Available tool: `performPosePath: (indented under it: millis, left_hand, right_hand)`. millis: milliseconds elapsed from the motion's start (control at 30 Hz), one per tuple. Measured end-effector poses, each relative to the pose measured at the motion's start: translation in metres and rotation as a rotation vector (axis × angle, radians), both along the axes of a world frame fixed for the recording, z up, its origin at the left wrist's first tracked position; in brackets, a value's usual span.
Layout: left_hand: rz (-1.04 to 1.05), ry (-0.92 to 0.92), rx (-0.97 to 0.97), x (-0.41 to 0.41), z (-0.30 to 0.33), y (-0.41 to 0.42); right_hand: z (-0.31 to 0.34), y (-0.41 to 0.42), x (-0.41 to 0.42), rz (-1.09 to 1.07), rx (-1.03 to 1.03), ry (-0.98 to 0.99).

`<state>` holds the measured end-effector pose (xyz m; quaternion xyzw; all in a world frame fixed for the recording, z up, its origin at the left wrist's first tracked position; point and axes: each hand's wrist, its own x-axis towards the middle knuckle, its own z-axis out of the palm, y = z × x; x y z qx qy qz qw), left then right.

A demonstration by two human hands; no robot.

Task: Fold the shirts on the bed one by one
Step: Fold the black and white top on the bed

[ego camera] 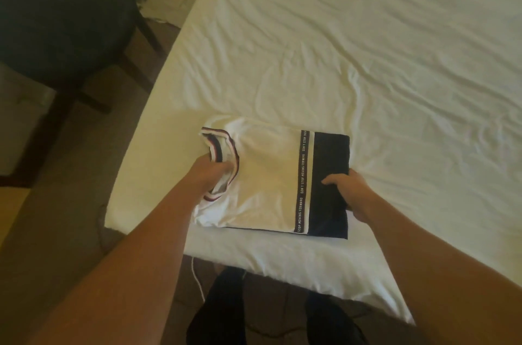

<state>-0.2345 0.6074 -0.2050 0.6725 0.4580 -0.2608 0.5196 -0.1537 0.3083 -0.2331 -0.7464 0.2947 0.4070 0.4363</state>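
In the head view, one shirt [262, 178] lies near the corner of the bed [367, 62], already reduced to a compact rectangle: white body with a striped collar [223, 152] at the left end, a lettered band, and a dark panel at the right end. The left hand [210, 172] is closed on the fabric at the collar, fingers tucked into the neck opening. The right hand [348, 189] pinches the dark edge, thumb on top and fingers under. The two hands are well apart, one at each end of the bundle.

The fold itself looks finished or nearly so; this reads as the last squaring-up or the start of lifting the bundle away. No other shirt shows in this view. The next move calls for keeping both ends level so the layers do not slide open. A dark chair [56, 11] stands beside the bed.
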Motion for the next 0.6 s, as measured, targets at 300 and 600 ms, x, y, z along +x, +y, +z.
performPosePath:
  millis: [300, 600]
  left_hand:
    - [0.087, -0.263, 0.192, -0.018, 0.111, -0.023]
    - [0.189, -0.256, 0.338, -0.076, 0.258, -0.012]
  right_hand:
    - [0.097, 0.006, 0.034, 0.231, 0.133, -0.185]
    - [0.247, 0.051, 0.035, 0.433, 0.235, -0.406]
